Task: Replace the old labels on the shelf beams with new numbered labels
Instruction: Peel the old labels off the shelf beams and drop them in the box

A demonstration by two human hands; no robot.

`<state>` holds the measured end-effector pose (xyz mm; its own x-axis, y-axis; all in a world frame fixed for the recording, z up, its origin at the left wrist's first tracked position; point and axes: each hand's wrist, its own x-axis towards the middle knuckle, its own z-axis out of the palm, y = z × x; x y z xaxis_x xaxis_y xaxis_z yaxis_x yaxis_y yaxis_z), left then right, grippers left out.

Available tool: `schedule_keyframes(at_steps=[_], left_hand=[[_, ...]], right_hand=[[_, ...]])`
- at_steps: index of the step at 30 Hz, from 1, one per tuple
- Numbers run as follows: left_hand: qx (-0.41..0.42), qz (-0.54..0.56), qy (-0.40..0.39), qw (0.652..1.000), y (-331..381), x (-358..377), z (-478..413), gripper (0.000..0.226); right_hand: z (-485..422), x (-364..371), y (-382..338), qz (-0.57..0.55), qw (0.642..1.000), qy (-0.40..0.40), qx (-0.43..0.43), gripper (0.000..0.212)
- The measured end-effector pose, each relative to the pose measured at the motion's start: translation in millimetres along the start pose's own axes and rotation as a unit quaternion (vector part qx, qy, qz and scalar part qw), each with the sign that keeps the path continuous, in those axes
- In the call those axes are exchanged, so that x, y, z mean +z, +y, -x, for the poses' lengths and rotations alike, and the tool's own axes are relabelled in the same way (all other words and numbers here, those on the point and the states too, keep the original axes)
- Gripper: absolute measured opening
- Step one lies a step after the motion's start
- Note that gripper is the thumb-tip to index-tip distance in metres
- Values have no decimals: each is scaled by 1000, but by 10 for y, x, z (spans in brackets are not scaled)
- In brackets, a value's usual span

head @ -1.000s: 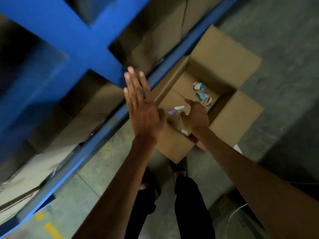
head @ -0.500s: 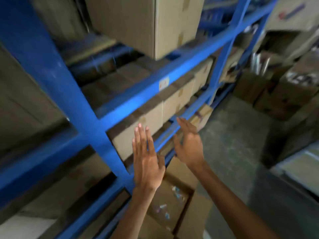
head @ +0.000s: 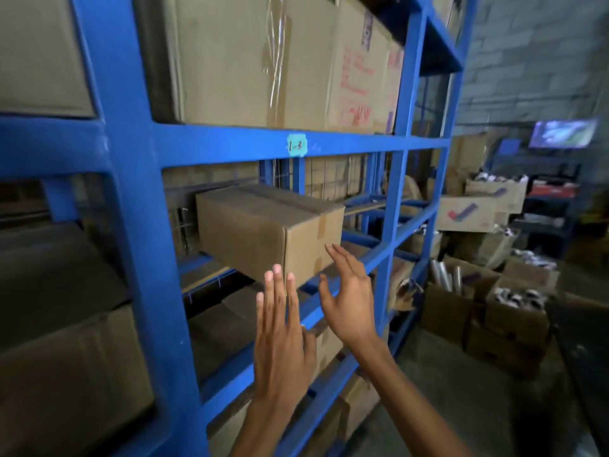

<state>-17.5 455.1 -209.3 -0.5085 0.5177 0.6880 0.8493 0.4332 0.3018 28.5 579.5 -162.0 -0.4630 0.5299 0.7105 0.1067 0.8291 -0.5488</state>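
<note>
A small teal label (head: 296,145) with handwritten "1-3" is stuck on the blue shelf beam (head: 230,143) at upper centre. My left hand (head: 281,338) is raised flat with fingers straight, well below that beam and holding nothing. Beside it, my right hand (head: 349,298) is spread with fingers apart and empty, in front of a lower blue beam (head: 405,232). Both hands hover before a closed cardboard box (head: 263,229) on the middle shelf, not touching it.
Large taped cartons (head: 263,61) fill the top shelf. A thick blue upright (head: 131,225) stands at left, another upright (head: 395,199) at right. More cartons (head: 66,374) sit on lower shelves. Open boxes of goods (head: 478,298) are piled on the floor at right.
The view has swung up from the open floor box to the shelf beams, and the "1-3" label has come into sight. Both hands rose with it, staying empty.
</note>
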Motion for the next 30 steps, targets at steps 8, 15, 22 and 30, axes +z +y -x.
schedule_keyframes(at_steps=[8,15,22,30], left_hand=[[61,-135,46,988,114,-273,-899,94],[62,-249,82,963,186,-449,-1929,94],[34,-328,127,935,85,-432,-2296,96],[31,-378,127,917,-61,-472,-2273,97]], right_hand=[[-982,-135,-94,11,996,59,-64,52],[-2030,9,-188,-9,992,90,-89,48],[-2437,267,-234,-61,990,109,-63,41],[-2376,390,-306,-128,974,180,-55,31]])
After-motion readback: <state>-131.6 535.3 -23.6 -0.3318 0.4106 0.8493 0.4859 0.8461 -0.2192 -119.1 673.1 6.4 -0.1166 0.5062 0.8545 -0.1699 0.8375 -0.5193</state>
